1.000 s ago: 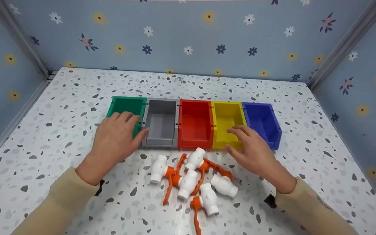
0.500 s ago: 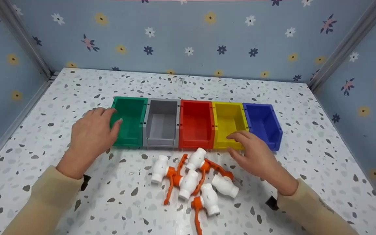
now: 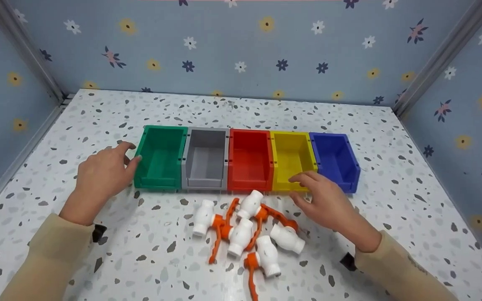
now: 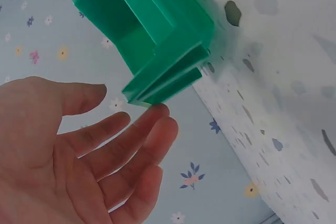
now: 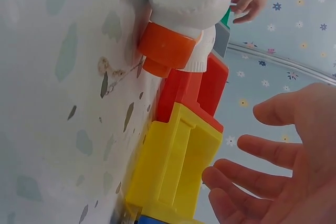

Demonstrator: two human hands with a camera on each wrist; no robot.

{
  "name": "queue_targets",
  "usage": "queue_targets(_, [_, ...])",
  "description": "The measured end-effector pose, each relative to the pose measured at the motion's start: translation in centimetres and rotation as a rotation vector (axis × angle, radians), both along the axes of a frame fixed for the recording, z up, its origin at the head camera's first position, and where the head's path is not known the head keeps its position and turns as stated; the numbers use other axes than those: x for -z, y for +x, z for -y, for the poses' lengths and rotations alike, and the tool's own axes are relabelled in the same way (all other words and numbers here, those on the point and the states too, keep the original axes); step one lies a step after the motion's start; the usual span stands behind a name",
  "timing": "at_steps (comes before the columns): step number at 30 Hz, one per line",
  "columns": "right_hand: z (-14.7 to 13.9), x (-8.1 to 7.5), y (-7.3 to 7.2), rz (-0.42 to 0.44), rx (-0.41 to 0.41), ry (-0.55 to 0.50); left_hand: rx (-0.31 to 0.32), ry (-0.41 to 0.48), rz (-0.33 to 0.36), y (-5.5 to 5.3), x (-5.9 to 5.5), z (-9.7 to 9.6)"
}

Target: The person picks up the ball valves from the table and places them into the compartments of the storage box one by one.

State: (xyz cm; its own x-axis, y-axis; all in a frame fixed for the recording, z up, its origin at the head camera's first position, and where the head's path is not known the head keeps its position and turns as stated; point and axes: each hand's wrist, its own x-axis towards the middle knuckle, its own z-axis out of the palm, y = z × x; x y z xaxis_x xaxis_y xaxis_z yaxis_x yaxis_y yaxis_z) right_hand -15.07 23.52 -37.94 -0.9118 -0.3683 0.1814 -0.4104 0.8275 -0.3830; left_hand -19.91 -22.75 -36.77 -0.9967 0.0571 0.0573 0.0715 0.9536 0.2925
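Note:
Five-coloured row, left to right: a green bin (image 3: 160, 161), a grey bin (image 3: 206, 163), a red bin (image 3: 250, 161), a yellow bin (image 3: 289, 156) and a blue bin (image 3: 335, 156). Beside the green bin's left side is my left hand (image 3: 103, 172), fingers loosely bent and holding nothing; its fingertips appear close to the bin, contact unclear. My right hand (image 3: 326, 201) hovers around the front of the yellow and blue bins, its relaxed fingers (image 5: 252, 179) spread and holding nothing. Several white ball valves (image 3: 241, 237) with orange handles (image 3: 252, 280) lie in front of the bins.
The bins stand joined side by side on a speckled white table (image 3: 161, 267). Blue flowered panels (image 3: 241, 46) enclose the back and both sides, with metal posts (image 3: 446, 58) at the corners.
My left hand has moved left, from over the green bin to its left side. My right hand has shifted only slightly. The valves stay where they were.

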Motion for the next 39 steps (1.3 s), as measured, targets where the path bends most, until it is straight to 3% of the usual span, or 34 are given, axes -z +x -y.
queue_targets(10, [0.5,0.0,0.6,0.038,-0.002,0.023,0.007,0.082,0.112,-0.9,0.5,0.9])
queue_targets(26, [0.6,0.2,1.2,0.106,-0.208,0.027,0.042,0.175,0.121,-1.2,0.5,1.1])
queue_targets(34, [0.2,0.3,1.6,0.212,-0.303,-0.041,0.032,0.240,0.181,-1.5,0.5,1.5])
queue_targets(39, [0.0,0.5,2.0,0.267,-0.320,-0.006,0.024,0.247,0.197,-1.7,0.5,1.5])
